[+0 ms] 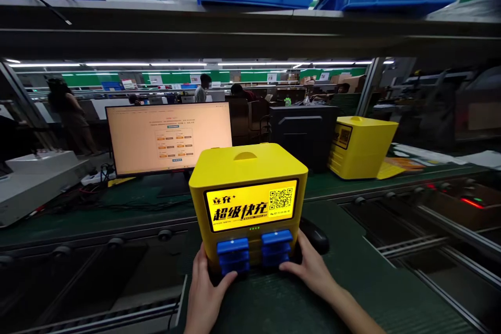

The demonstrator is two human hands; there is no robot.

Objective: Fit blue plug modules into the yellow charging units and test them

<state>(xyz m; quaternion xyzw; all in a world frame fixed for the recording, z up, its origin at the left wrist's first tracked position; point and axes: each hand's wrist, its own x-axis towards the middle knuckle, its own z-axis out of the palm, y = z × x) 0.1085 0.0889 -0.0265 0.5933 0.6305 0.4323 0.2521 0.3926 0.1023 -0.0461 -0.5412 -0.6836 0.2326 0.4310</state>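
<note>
Here, at the far left, a pale grey machine [35, 180] sits on the dark green tabletop [352, 282], and just right of it stands a lit monitor [169, 138] showing a form with small orange buttons. In front of the monitor and nearer the camera is the yellow charging box [250, 188], upright on the tabletop, its bright screen (Chinese lettering and a QR code) facing the wearer. Two blue power banks [254, 253] sit side by side in the slots at its base. The left hand [205, 292] cups the box's lower left corner, fingers loosely curled, thumb pressed up beside the left blue unit. The right hand [309, 269] mirrors it at the lower right corner, fingers half curled against the side and thumb reaching toward the right blue unit. Just behind the right hand lies a black mouse [315, 235]. Farther back stand a black case [305, 133] and, right of it, a second yellow box [362, 146]. Conveyor rails [430, 224] run along the right edge.
</note>
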